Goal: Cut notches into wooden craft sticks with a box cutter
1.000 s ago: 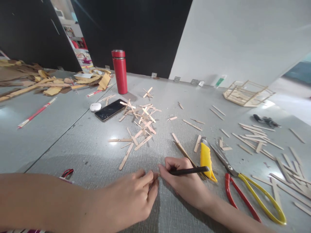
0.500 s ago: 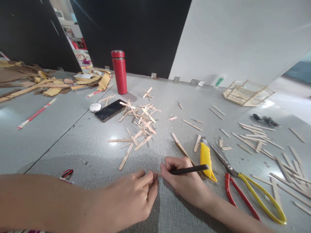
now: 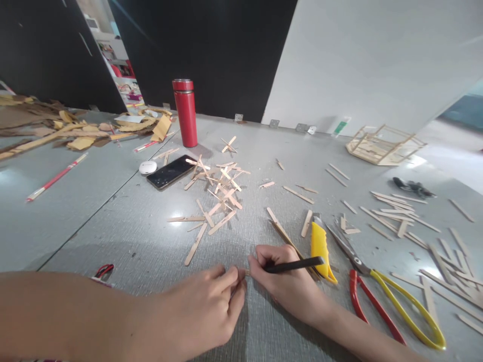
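Near the table's front, my left hand (image 3: 204,306) is closed in a pinch on a small wooden stick (image 3: 247,272). Only a short bit of the stick shows between my two hands; the fingers hide the rest. My right hand (image 3: 289,281) is wrapped round a black pen (image 3: 302,264) in a writing grip, its back end pointing right. The pen's tip is hidden behind the fingers, close to the stick. A yellow utility knife (image 3: 320,249) lies just right of my right hand, and long wooden strips (image 3: 281,229) lie behind it.
Scissors (image 3: 400,296) with red and yellow handles lie at right, near many loose sticks (image 3: 392,211). Ahead are a stick pile (image 3: 226,186), a phone (image 3: 171,172), a white case (image 3: 148,167) and a red flask (image 3: 185,113). A stick frame (image 3: 385,146) stands at back right.
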Tool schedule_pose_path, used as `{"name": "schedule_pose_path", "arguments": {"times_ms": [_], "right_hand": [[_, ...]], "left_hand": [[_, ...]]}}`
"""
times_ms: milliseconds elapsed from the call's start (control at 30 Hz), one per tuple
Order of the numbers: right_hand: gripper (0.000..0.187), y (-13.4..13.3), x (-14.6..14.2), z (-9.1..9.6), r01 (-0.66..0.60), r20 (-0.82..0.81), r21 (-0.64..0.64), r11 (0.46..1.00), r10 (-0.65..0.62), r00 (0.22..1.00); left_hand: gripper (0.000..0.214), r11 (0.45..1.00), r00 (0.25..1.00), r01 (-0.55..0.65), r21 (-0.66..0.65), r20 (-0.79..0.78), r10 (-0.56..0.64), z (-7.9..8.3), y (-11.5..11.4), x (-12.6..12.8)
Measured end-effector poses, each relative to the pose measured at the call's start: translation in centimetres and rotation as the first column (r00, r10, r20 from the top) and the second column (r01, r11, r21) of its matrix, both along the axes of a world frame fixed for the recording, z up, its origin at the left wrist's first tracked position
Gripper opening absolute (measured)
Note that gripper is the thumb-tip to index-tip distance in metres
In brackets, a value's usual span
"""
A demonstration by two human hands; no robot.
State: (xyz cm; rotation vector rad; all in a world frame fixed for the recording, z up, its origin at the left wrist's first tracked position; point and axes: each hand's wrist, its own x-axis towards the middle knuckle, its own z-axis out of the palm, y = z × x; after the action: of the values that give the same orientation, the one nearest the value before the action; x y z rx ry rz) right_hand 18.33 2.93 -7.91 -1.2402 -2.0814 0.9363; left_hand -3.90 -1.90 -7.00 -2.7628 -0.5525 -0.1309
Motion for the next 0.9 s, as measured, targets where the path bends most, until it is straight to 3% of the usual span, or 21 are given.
{"name": "schedule_pose_path", "arguments": {"times_ms": [567, 767, 900], "right_hand": [[0.045, 0.0, -0.1, 0.0, 0.018, -0.062, -0.112, 0.994, -0.025, 0.998], [0.043, 0.0, 0.3, 0.9, 0.120, -0.195, -0.309, 0.944, -0.186, 0.963], [0.046, 0.3, 0.6, 0.9, 0.172, -0.273, -0.367, 0.914, -0.283, 0.920]], "left_hand": [[0.038, 0.999, 1.000, -0.009, -0.032, 0.017, 0.009, 0.1, -0.1, 0.1], [0.038, 0.999, 1.000, 0.013, -0.041, 0.010, -0.013, 0.8, 0.3, 0.1], [0.034, 0.999, 0.999, 0.042, -0.030, -0.016, -0.042, 1.5, 0.8, -0.1]]}}
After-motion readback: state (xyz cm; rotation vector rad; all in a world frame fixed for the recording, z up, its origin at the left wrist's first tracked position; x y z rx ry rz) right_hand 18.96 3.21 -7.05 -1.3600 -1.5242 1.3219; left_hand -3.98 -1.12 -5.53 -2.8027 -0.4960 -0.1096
